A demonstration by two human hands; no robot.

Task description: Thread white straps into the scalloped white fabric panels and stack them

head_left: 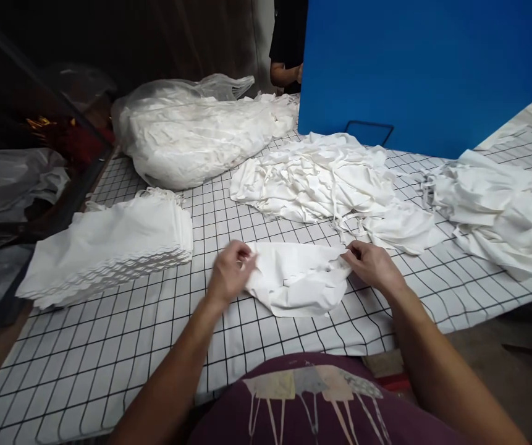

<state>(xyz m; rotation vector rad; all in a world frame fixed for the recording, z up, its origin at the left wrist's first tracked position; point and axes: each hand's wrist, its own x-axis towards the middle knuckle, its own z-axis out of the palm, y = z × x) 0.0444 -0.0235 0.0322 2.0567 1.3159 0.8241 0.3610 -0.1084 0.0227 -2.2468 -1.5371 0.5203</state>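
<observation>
A white cloth piece (300,278) lies on the checked tablecloth in front of me, its top edge stretched between my hands and its lower part crumpled. My left hand (232,269) pinches its left top corner with thumb and fingers. At the right top corner, my right hand (371,264) grips the edge between thumb and forefinger. Beyond it is a loose heap of white cloth pieces (312,176). A neat stack of flat white pieces (112,244) sits to the left.
A clear plastic bag (191,133) full of white cloth stands at the back left. More white cloth (502,210) lies at the right. A large blue board (414,74) rises at the back, with a person's arm (285,75) beside it.
</observation>
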